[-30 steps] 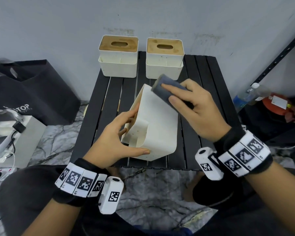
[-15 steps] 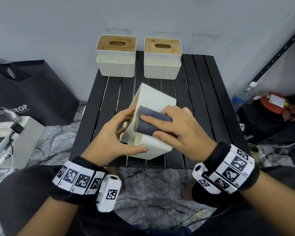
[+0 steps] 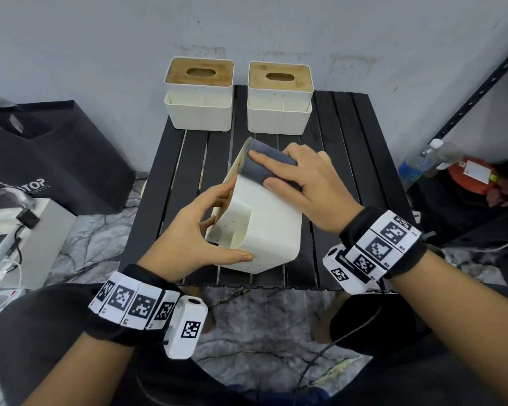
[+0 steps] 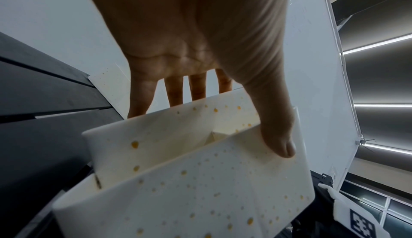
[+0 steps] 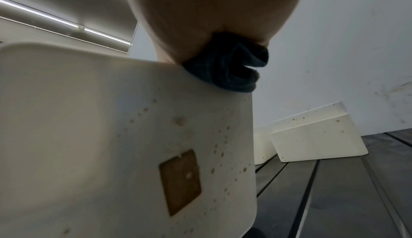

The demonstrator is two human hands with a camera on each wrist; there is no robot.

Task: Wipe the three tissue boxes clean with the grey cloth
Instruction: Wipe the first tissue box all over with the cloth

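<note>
A cream tissue box (image 3: 264,227) speckled with yellow-brown spots stands tilted on the black slatted table (image 3: 343,159). My left hand (image 3: 217,227) grips its near left end, thumb on the near face (image 4: 278,146) and fingers behind the wall. My right hand (image 3: 279,168) holds the folded grey cloth (image 3: 254,174) and presses it on the far upper end of the box's side. In the right wrist view the cloth (image 5: 227,69) bunches under my palm on the box's top edge (image 5: 111,136). Two more tissue boxes with wooden lids (image 3: 199,92) (image 3: 279,98) stand at the back of the table.
The wall rises right behind the two back boxes. A black bag (image 3: 50,159) and a white device with cables (image 3: 18,230) sit on the floor to the left. On the right are a black rack upright (image 3: 475,95), a plastic bottle (image 3: 417,162) and a red object (image 3: 469,177).
The right hand slid the cloth from the box's far upper edge down to its middle, then back up to the far end. The left hand kept its hold on the box.
</note>
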